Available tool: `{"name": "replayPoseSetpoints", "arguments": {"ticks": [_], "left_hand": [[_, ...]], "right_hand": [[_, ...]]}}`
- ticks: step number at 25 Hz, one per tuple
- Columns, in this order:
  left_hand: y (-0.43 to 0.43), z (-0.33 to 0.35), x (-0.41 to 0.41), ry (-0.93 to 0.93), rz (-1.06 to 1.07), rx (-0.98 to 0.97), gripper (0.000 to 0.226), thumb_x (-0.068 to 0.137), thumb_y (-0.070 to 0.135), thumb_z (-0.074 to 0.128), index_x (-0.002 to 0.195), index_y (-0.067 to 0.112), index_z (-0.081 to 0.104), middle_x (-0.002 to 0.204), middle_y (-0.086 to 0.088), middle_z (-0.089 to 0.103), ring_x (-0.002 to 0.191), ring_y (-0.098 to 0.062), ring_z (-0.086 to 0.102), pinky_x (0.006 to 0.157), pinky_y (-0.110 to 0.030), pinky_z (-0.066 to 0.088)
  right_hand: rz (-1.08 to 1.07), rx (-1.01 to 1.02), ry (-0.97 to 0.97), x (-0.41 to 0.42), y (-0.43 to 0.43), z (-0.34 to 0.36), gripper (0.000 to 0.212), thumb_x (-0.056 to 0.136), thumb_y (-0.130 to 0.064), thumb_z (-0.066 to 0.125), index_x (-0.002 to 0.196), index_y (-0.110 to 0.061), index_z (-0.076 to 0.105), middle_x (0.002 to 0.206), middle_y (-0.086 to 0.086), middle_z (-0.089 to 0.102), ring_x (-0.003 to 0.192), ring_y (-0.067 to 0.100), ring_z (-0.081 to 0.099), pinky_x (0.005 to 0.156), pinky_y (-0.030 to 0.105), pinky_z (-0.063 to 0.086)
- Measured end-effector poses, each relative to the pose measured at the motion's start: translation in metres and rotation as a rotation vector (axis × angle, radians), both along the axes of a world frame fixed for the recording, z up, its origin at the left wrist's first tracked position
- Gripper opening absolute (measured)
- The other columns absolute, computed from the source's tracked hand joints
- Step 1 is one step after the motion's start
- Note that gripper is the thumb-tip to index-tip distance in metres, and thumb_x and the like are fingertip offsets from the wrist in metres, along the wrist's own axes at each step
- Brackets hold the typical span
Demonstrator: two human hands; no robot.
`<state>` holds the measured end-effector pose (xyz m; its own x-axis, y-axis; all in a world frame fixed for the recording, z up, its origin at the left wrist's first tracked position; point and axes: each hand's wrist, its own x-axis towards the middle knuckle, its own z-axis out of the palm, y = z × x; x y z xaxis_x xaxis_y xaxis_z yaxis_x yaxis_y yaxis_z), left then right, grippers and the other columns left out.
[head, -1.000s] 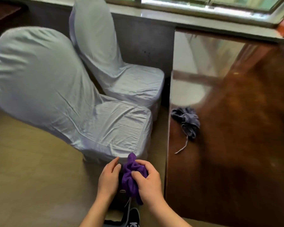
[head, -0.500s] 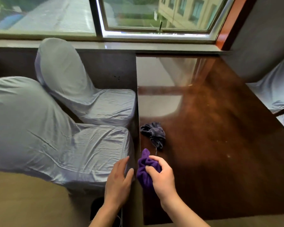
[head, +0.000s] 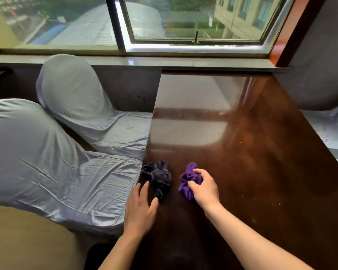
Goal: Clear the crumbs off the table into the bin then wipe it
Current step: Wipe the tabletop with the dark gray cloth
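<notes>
Now your right hand (head: 204,187) rests on the dark polished tabletop (head: 252,152) near its left edge, fingers (head: 200,171) curled tight around a bunched purple cloth (head: 187,184) that sits on the wood. Just to the left of it, close to that same edge, a crumpled dark navy cloth (head: 157,175) lies loose on the tabletop. Your left hand (head: 141,208) hovers at the left edge with its fingers (head: 144,189) spread open, gripping nothing, the fingertips just short of the dark cloth. Small pale crumbs (head: 221,113) dot the surface toward the right and far side. Two chairs in pale grey covers (head: 53,152) stand beside the left edge. At the far edge the tabletop meets a window sill (head: 164,62), with a window above it.
</notes>
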<state>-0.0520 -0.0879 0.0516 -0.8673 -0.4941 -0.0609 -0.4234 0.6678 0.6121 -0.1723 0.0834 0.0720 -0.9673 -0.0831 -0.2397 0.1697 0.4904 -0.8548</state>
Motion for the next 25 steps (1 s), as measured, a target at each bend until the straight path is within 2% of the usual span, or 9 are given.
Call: {"name": "replayPoseSetpoints", "arguments": {"ticks": [5, 7, 9, 11, 13, 15, 17, 21, 25], "left_hand": [[0.003, -0.019, -0.025, -0.14, -0.052, -0.086, 0.072, 0.092, 0.045, 0.045, 0.153, 0.025, 0.012, 0.163, -0.007, 0.003, 0.149, -0.023, -0.001, 0.121, -0.037, 0.006], [0.005, -0.028, -0.031, -0.154, -0.089, -0.081, 0.078, 0.092, 0.044, 0.046, 0.153, 0.023, 0.003, 0.163, -0.005, 0.001, 0.149, -0.022, -0.002, 0.121, -0.037, 0.004], [0.006, -0.032, -0.033, -0.132, -0.09, -0.069, 0.079, 0.091, 0.04, 0.048, 0.153, 0.02, 0.003, 0.162, -0.004, 0.008, 0.149, -0.021, 0.002, 0.12, -0.036, 0.002], [0.003, -0.032, -0.033, -0.085, -0.092, -0.04, 0.076, 0.09, 0.031, 0.051, 0.153, 0.018, 0.011, 0.161, -0.003, 0.017, 0.149, -0.019, 0.009, 0.121, -0.035, 0.003], [-0.002, -0.031, -0.03, -0.045, -0.081, 0.039, 0.07, 0.088, 0.018, 0.056, 0.15, 0.014, 0.024, 0.156, -0.004, 0.029, 0.146, -0.022, 0.021, 0.12, -0.037, 0.011], [-0.008, -0.029, -0.029, -0.005, -0.026, 0.146, 0.061, 0.084, 0.006, 0.059, 0.142, 0.007, 0.039, 0.146, -0.011, 0.045, 0.137, -0.028, 0.038, 0.114, -0.038, 0.027], [-0.014, -0.027, -0.027, 0.012, 0.043, 0.209, 0.055, 0.08, -0.002, 0.057, 0.134, 0.004, 0.046, 0.136, -0.012, 0.053, 0.128, -0.029, 0.047, 0.107, -0.034, 0.033], [-0.022, -0.022, -0.023, 0.052, 0.149, 0.283, 0.047, 0.078, -0.003, 0.054, 0.122, 0.011, 0.056, 0.125, -0.008, 0.061, 0.116, -0.025, 0.054, 0.096, -0.031, 0.037], [-0.024, -0.016, -0.022, 0.078, 0.09, 0.246, 0.046, 0.069, 0.014, 0.046, 0.112, 0.01, 0.06, 0.111, -0.004, 0.061, 0.108, -0.026, 0.056, 0.093, -0.03, 0.038]], "right_hand": [[0.145, 0.147, 0.082, -0.045, -0.017, -0.017, 0.049, 0.078, -0.018, 0.069, 0.126, -0.023, 0.059, 0.126, 0.004, 0.063, 0.116, 0.026, 0.058, 0.093, 0.031, 0.045], [0.225, 0.245, 0.068, -0.051, -0.026, -0.023, 0.053, 0.078, -0.023, 0.069, 0.129, -0.022, 0.058, 0.134, 0.006, 0.058, 0.124, 0.028, 0.053, 0.1, 0.035, 0.044], [0.272, 0.385, 0.124, -0.047, -0.033, -0.022, 0.057, 0.076, -0.034, 0.071, 0.13, -0.025, 0.057, 0.142, 0.004, 0.051, 0.13, 0.028, 0.045, 0.107, 0.04, 0.037], [0.338, 0.496, 0.413, -0.035, -0.048, -0.02, 0.059, 0.072, -0.041, 0.071, 0.127, -0.025, 0.058, 0.145, 0.006, 0.047, 0.135, 0.031, 0.04, 0.113, 0.05, 0.029], [0.465, 0.441, 0.626, -0.02, -0.072, -0.022, 0.055, 0.074, -0.04, 0.068, 0.125, -0.021, 0.06, 0.142, 0.01, 0.051, 0.132, 0.033, 0.044, 0.111, 0.054, 0.033], [0.597, 0.386, 0.51, -0.01, -0.098, -0.025, 0.053, 0.082, -0.039, 0.063, 0.131, -0.019, 0.056, 0.146, 0.012, 0.048, 0.133, 0.033, 0.041, 0.112, 0.05, 0.034], [0.666, 0.442, 0.307, -0.009, -0.114, -0.03, 0.053, 0.09, -0.043, 0.056, 0.139, -0.022, 0.049, 0.155, 0.011, 0.036, 0.138, 0.032, 0.031, 0.115, 0.046, 0.028], [0.763, 0.639, 0.416, -0.01, -0.095, -0.03, 0.045, 0.082, -0.036, 0.064, 0.124, -0.024, 0.057, 0.145, 0.003, 0.047, 0.125, 0.034, 0.041, 0.101, 0.047, 0.035], [0.798, 0.627, 0.563, 0.028, -0.052, -0.021, 0.024, 0.066, -0.02, 0.056, 0.089, -0.021, 0.057, 0.097, 0.002, 0.064, 0.088, 0.031, 0.057, 0.069, 0.041, 0.045]]}}
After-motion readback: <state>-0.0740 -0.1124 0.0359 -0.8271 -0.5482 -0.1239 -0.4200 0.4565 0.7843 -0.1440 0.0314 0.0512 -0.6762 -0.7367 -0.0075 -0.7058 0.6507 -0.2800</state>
